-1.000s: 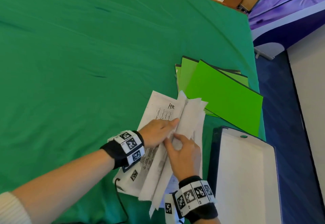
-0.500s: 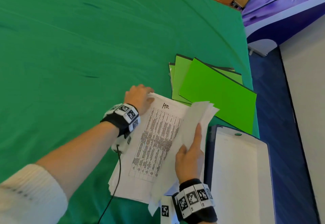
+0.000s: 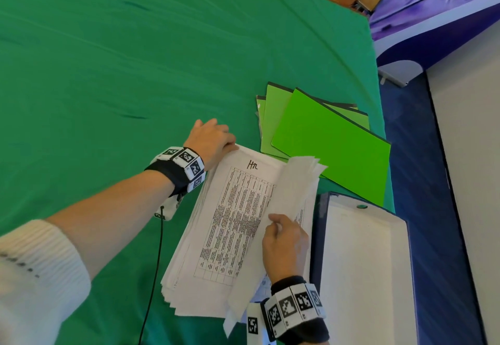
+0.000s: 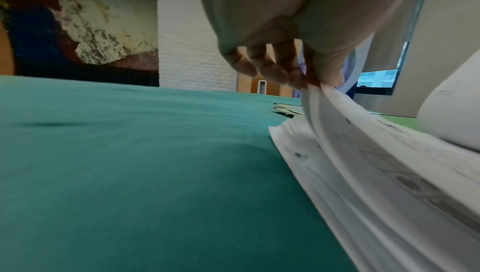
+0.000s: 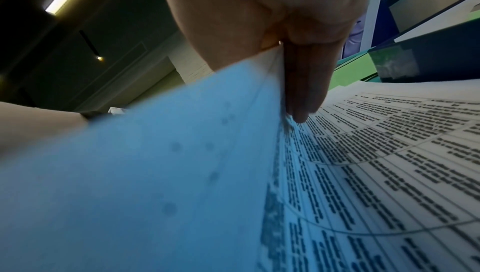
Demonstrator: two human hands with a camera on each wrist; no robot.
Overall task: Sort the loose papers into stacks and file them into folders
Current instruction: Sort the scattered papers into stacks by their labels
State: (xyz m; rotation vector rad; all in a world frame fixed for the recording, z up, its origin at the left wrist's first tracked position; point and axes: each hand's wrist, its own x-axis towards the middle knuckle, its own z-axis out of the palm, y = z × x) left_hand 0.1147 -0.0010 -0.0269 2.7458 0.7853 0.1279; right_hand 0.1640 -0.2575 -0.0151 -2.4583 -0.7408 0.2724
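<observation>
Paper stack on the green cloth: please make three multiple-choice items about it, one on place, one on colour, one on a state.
1. Where do the green folders lie from the paper stack?
A. beyond it
B. under it
C. inside the box

2. What colour is the box file inside?
A. red
B. white
C. yellow

3. What does the left hand do?
A. rests flat on the cloth
B. lifts a folder
C. pinches the stack's far corner

Key: 1 A, they lie past its far edge; 2 B, its open inside shows white; 3 C, the left wrist view shows fingertips lifting sheets.

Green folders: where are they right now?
Head view: the green folders lie fanned on the green tablecloth, right of centre, just beyond the paper stack.
</observation>
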